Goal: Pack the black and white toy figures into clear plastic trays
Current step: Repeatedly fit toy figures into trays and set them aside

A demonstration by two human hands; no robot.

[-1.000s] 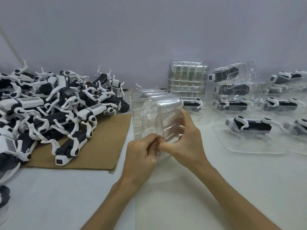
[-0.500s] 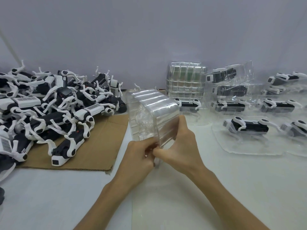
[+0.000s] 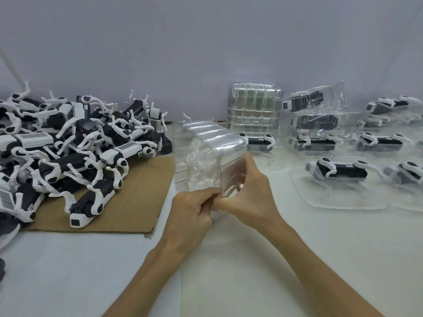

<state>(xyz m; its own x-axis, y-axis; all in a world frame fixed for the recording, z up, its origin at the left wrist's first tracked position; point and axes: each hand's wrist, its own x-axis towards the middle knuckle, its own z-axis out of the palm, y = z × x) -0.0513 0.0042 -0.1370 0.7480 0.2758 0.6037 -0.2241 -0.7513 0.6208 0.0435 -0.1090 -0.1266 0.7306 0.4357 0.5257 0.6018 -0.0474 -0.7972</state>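
Observation:
A stack of clear plastic trays (image 3: 206, 154) stands on edge at the table's middle. My left hand (image 3: 190, 216) pinches its near bottom corner. My right hand (image 3: 251, 197) grips the same corner from the right, fingers curled round the stack's side. A big heap of black and white toy figures (image 3: 68, 147) lies on brown cardboard (image 3: 137, 202) at the left. One loose figure (image 3: 91, 202) lies at the heap's near edge. Packed figures in clear trays (image 3: 338, 172) sit at the right.
A second stack of clear trays (image 3: 251, 110) leans against the grey wall at the back. More packed trays (image 3: 313, 124) are piled behind at the right. White tabletop (image 3: 229, 271) lies under my forearms.
The tray stack has stayed between my hands, tilting slightly. My fingers keep working at its near corner. The view has shifted a little.

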